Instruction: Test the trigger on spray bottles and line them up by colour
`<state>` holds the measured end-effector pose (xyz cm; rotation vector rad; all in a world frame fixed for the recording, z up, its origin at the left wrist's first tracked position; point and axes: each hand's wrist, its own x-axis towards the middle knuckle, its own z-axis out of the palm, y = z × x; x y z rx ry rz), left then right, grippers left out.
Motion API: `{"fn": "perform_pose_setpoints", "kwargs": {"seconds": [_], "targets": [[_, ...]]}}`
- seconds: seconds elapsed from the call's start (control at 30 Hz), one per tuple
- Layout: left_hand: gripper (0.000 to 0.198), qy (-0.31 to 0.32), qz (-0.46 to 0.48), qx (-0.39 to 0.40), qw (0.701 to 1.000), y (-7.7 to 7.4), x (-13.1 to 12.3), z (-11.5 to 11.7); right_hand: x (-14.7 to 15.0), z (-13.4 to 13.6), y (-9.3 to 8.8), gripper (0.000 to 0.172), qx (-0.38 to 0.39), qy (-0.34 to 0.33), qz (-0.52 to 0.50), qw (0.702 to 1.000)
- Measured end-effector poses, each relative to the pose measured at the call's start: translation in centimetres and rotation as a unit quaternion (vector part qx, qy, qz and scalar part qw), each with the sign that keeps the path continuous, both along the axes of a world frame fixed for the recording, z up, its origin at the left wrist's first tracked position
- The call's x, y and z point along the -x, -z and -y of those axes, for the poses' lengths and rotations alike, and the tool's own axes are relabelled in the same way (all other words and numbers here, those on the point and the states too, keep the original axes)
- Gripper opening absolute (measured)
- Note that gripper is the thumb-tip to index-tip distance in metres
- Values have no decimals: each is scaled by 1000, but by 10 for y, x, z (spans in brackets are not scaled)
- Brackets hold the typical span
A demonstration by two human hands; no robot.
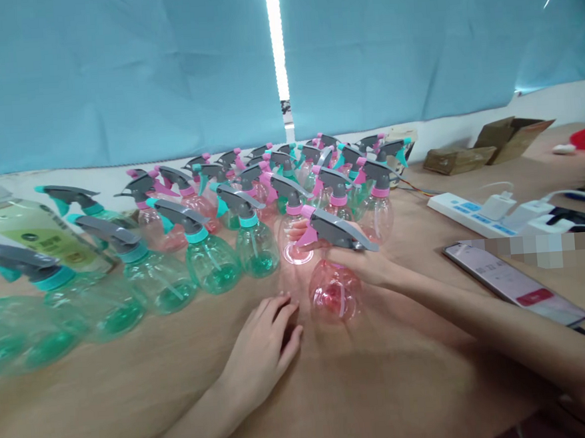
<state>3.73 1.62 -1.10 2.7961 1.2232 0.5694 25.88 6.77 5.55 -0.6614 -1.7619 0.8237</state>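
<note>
Pink spray bottle (334,289) in right hand (360,264), left hand (261,348) just beside

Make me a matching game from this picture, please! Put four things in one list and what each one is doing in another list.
Things:
1. left hand
2. right hand
3. phone
4. power strip

What they are doing:
A. has white plugs in it
B. holds nothing
C. lies flat with its screen lit
D. holds a pink spray bottle

Right pairs: 1-B, 2-D, 3-C, 4-A

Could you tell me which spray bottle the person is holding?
The pink bottle, nearest the person, held by its grey trigger head in the right hand; the others stand in rows.
</note>
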Motion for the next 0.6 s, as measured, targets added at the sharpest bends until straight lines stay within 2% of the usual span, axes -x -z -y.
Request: {"fn": "perform_pose_setpoints", "kwargs": {"seconds": [0.13, 0.3, 0.5, 0.6], "targets": [[26, 2, 0, 2, 1000, -1, 0, 1, 1, 1, -2, 40, -9, -15, -7, 1000], [26, 1, 3, 1, 1000, -2, 1, 0, 0, 2, -2, 33, 18, 22, 21, 999], [27, 2, 1, 1, 1000, -2, 1, 1, 2, 4, -7, 35, 5, -19, 3, 1000], [26, 4, 4, -2, 1000, -1, 1, 0, 1, 4, -6, 33, 16, 5, 17, 1000]]}}
